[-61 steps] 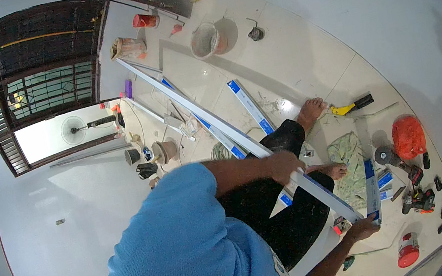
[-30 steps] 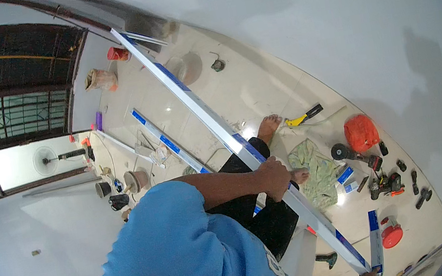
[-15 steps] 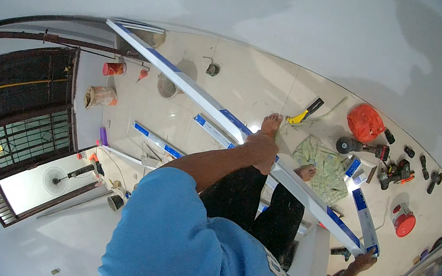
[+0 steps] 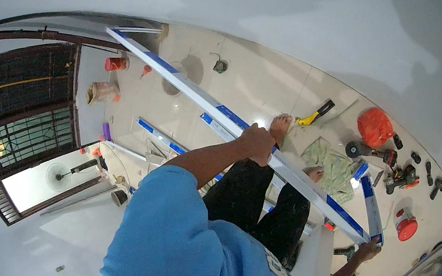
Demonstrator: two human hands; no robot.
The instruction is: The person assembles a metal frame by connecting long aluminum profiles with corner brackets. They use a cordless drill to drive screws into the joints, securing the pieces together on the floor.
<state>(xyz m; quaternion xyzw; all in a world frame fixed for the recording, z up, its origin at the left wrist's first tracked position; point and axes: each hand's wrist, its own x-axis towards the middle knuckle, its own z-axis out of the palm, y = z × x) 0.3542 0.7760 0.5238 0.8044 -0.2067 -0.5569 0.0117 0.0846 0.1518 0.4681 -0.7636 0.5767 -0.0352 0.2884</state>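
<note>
A long white metal profile with blue film strips (image 4: 200, 99) runs slantwise from the far left down to the lower right. My left hand (image 4: 257, 143) is closed round it near its middle, just in front of my bare foot. At its near end my right hand (image 4: 367, 252) holds the profile, with the fingertips partly hidden by its end. Beside that end lies a short blue-and-white profile piece (image 4: 371, 209) on the floor, close to my right fingers. Under the long profile my knees in black trousers are bent.
A yellow-handled saw (image 4: 315, 113), a green patterned cloth (image 4: 328, 167), a red bag (image 4: 375, 127), an angle grinder (image 4: 368, 152), a cordless drill (image 4: 401, 178) and a red-lidded bucket (image 4: 406, 227) lie along the wall. More profiles (image 4: 160, 133) and a tape-like coil (image 4: 219, 66) are on the floor.
The whole view has shifted slightly. My left hand and the profile keep nearly the same place against each other; my right hand stays at its end.
</note>
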